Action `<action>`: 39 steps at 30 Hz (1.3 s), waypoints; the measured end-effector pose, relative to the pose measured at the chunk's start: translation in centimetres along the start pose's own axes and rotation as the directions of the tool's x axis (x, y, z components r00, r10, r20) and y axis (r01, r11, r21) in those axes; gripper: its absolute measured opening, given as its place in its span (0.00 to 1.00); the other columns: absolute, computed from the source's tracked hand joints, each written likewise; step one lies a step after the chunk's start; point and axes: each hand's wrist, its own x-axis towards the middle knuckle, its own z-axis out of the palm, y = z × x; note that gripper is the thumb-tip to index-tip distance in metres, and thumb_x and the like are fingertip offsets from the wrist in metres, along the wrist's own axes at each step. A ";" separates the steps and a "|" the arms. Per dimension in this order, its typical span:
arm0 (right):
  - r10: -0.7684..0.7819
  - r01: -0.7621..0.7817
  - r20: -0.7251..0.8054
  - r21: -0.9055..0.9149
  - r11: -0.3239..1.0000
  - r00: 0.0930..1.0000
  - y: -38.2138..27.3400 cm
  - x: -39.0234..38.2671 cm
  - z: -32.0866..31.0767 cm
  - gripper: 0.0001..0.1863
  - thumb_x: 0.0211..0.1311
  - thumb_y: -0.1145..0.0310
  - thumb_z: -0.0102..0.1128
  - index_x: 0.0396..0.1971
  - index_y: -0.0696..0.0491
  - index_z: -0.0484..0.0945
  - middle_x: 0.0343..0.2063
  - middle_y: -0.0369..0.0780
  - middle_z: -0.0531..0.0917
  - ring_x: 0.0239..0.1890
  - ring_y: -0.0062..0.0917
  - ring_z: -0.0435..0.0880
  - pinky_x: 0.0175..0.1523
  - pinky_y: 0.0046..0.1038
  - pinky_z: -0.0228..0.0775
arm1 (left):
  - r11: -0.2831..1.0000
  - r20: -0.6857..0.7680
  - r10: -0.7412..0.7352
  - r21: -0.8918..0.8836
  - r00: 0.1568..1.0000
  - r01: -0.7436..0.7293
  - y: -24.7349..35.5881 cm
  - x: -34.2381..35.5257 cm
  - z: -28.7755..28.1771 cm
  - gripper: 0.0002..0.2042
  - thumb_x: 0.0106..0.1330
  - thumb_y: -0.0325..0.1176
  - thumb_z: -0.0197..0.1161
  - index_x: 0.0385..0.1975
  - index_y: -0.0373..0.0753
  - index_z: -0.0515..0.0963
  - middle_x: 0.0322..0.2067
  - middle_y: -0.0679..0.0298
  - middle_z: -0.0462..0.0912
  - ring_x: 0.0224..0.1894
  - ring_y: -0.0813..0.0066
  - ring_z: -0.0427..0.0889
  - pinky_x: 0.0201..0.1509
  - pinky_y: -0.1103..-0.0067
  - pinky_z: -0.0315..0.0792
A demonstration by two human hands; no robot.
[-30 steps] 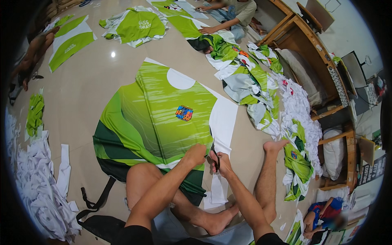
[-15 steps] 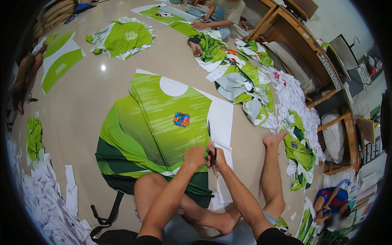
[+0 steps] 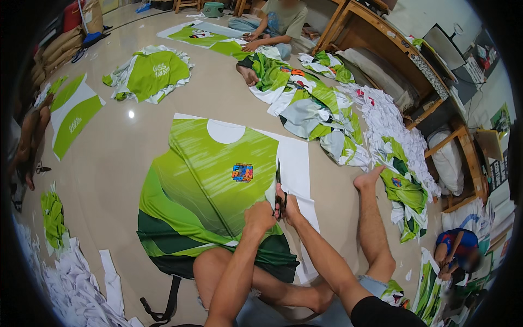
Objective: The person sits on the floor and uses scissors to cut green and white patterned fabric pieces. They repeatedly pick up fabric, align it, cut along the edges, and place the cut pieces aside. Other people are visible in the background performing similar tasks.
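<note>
A printed green jersey panel with dark green lower bands, a white half-round neck patch and a colourful chest emblem lies spread on the floor before me. White fabric borders its right side. Black-handled scissors are gripped in my right hand, their blades pointing away from me along the line where green meets white. Close by on the left, my left hand is closed on the jersey panel's right edge, near the scissor handles. The panel's near edge lies by my bent leg.
Green and white fabric pieces are heaped at the far right, beside white scraps. More white scraps pile up at the left. A seated person handles fabric at the back. Wooden furniture stands at the right.
My view has shifted, so the far floor shows more. Both hands stay close together at the panel's right edge, and the scissor blades show more plainly along it.
</note>
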 end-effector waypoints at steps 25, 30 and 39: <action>-0.091 0.096 -0.126 0.036 0.995 0.988 -1.5 5.4 3.0 0.33 0.52 0.31 0.66 0.19 0.49 0.70 0.13 0.33 0.72 0.11 0.22 0.69 0.16 0.26 0.62 | 0.984 0.020 0.021 -0.177 1.000 -0.017 -1.2 -0.1 -2.1 0.09 0.50 0.32 0.66 0.32 0.41 0.85 0.33 0.54 0.87 0.39 0.54 0.86 0.43 0.64 0.78; -0.011 0.027 -0.083 0.196 0.980 0.996 -3.0 5.5 3.0 0.36 0.50 0.27 0.64 0.24 0.51 0.71 0.14 0.34 0.71 0.12 0.24 0.72 0.17 0.26 0.67 | 0.981 0.003 0.019 -0.192 1.000 -0.019 -1.7 -0.1 -2.4 0.08 0.50 0.33 0.67 0.31 0.41 0.85 0.31 0.55 0.87 0.37 0.54 0.86 0.42 0.65 0.78; -0.065 0.076 -0.135 0.080 0.994 0.989 -3.6 8.6 2.6 0.36 0.49 0.30 0.67 0.28 0.52 0.71 0.16 0.35 0.72 0.12 0.25 0.74 0.17 0.27 0.70 | 0.977 -0.029 0.063 -0.200 0.998 -0.067 -1.6 0.1 -1.8 0.08 0.50 0.34 0.68 0.30 0.41 0.85 0.29 0.56 0.86 0.35 0.54 0.86 0.41 0.65 0.78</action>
